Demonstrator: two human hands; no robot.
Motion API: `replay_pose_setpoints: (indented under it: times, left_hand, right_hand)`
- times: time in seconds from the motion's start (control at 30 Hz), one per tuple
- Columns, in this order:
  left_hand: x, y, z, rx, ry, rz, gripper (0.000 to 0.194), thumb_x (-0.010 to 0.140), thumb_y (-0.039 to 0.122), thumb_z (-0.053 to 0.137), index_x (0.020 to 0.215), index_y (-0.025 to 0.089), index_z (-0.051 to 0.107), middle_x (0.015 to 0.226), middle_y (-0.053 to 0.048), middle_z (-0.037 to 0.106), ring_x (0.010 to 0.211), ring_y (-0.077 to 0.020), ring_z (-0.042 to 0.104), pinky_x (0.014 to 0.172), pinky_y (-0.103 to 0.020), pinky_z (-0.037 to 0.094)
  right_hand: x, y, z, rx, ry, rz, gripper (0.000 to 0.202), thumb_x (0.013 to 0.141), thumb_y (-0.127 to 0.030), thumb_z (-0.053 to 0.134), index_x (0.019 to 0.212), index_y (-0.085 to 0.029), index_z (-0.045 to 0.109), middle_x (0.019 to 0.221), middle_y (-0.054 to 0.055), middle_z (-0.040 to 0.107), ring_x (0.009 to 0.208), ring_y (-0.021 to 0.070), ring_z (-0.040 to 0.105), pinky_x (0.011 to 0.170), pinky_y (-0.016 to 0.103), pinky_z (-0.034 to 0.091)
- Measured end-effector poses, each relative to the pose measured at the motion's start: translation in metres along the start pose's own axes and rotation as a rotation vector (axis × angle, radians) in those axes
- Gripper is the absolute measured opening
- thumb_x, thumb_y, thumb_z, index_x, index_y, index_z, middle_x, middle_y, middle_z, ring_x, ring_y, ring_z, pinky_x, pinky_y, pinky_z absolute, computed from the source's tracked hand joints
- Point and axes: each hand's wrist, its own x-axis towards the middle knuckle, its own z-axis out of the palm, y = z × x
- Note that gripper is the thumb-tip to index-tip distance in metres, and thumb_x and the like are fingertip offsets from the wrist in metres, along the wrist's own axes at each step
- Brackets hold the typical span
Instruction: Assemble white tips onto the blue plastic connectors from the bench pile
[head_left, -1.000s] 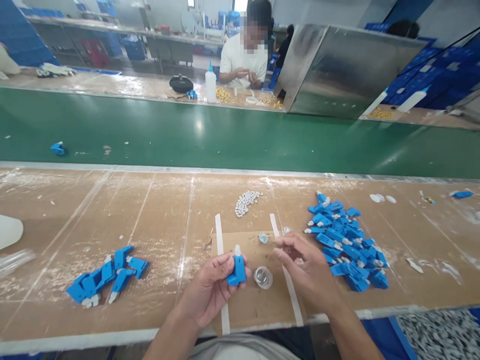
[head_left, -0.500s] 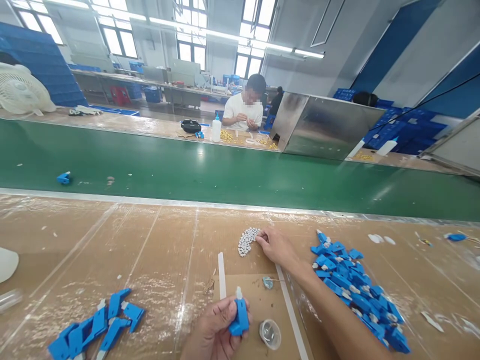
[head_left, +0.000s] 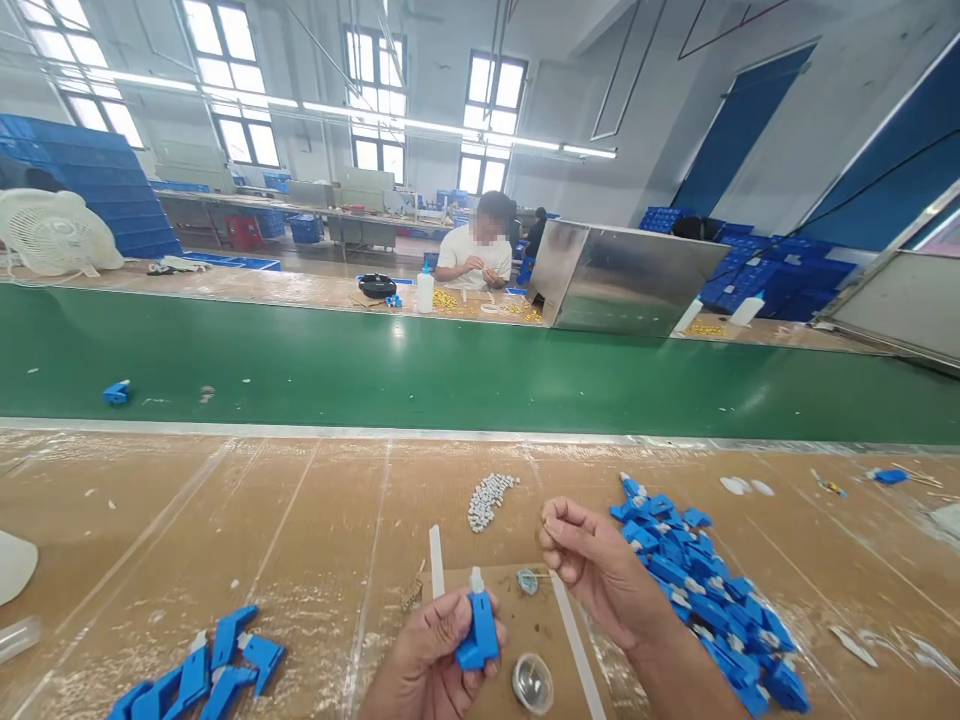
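My left hand [head_left: 431, 640] is closed round a blue plastic part [head_left: 478, 632] with a whitish tip pointing up. Raised off the table, my right hand [head_left: 589, 555] has thumb and fingertips pinched together; whatever sits between them is too small to make out. Left of those fingertips lies a curved cluster of small grey pieces [head_left: 489, 502]. A small clear cup [head_left: 532, 684] stands between my hands, nearer the front. Behind it is a little dish of bluish stuff [head_left: 527, 581] with a thin stick in it.
A large heap of blue parts [head_left: 697, 590] lies at right, a smaller group [head_left: 193, 672] at left. White strips [head_left: 436, 560] flank a cardboard sheet. Beyond the table runs a green belt [head_left: 450, 375] carrying one blue part [head_left: 116, 391]. Across it, a person [head_left: 474, 255] works with both hands.
My right hand has drawn back from the grey pieces, towards me and rightwards, fingers pinched. My left hand still holds the blue part. The head view has tilted up slightly.
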Motion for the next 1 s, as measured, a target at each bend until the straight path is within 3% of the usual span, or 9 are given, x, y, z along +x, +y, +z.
replay_pose_setpoints:
  times: [0.13, 0.27, 0.57, 0.73, 0.87, 1.0]
  left_hand:
    - [-0.004, 0.000, 0.026, 0.041, 0.000, -0.008, 0.028, 0.076, 0.028, 0.082, 0.094, 0.007, 0.076, 0.080, -0.012, 0.072, 0.061, -0.0107, 0.065, 0.060, -0.017, 0.053]
    - [-0.007, -0.006, 0.033, 0.088, -0.017, -0.028, 0.026, 0.076, 0.028, 0.081, 0.092, 0.007, 0.077, 0.081, -0.011, 0.072, 0.061, -0.0109, 0.065, 0.060, -0.017, 0.052]
    - [-0.019, -0.012, 0.044, 0.105, -0.052, -0.017, 0.025, 0.078, 0.028, 0.080, 0.089, 0.007, 0.077, 0.079, -0.011, 0.070, 0.062, -0.0101, 0.063, 0.057, -0.015, 0.048]
    - [-0.022, -0.014, 0.042, 0.145, -0.076, -0.015, 0.023, 0.082, 0.029, 0.075, 0.093, 0.009, 0.076, 0.084, -0.011, 0.070, 0.065, -0.0106, 0.062, 0.059, -0.015, 0.047]
    - [-0.024, -0.017, 0.041, 0.202, -0.077, 0.019, 0.024, 0.084, 0.031, 0.072, 0.095, 0.010, 0.076, 0.085, -0.011, 0.069, 0.067, -0.0112, 0.060, 0.062, -0.018, 0.047]
    - [-0.027, -0.022, 0.044, 0.279, -0.057, 0.082, 0.026, 0.081, 0.034, 0.076, 0.096, 0.012, 0.077, 0.088, -0.009, 0.068, 0.074, -0.0123, 0.057, 0.067, -0.020, 0.046]
  right_hand:
    - [-0.033, -0.011, 0.002, 0.810, -0.073, 0.124, 0.025, 0.077, -0.023, 0.082, 0.094, -0.013, 0.068, 0.078, 0.000, 0.055, 0.064, 0.0030, 0.053, 0.048, 0.001, 0.045]
    - [-0.049, -0.012, -0.001, 1.014, -0.089, 0.136, 0.019, 0.077, -0.015, 0.082, 0.092, -0.012, 0.071, 0.080, 0.002, 0.058, 0.067, 0.0025, 0.056, 0.055, -0.003, 0.051]
    - [-0.070, -0.012, -0.004, 1.027, -0.097, 0.141, 0.018, 0.076, -0.014, 0.083, 0.089, -0.010, 0.073, 0.077, 0.001, 0.061, 0.063, 0.0016, 0.057, 0.053, -0.002, 0.051]
    - [-0.074, -0.011, -0.003, 0.988, -0.068, 0.151, 0.023, 0.070, -0.014, 0.087, 0.088, -0.010, 0.074, 0.074, 0.002, 0.063, 0.060, 0.0014, 0.058, 0.051, -0.001, 0.049]
    - [-0.084, -0.013, 0.005, 0.668, 0.012, 0.111, 0.020, 0.074, -0.025, 0.086, 0.085, -0.014, 0.074, 0.072, 0.003, 0.068, 0.058, 0.0062, 0.062, 0.048, 0.008, 0.050]
    - [-0.098, -0.016, 0.022, 0.225, 0.079, -0.019, 0.022, 0.083, -0.037, 0.077, 0.085, -0.016, 0.072, 0.076, 0.005, 0.070, 0.065, 0.0141, 0.066, 0.057, 0.021, 0.055]
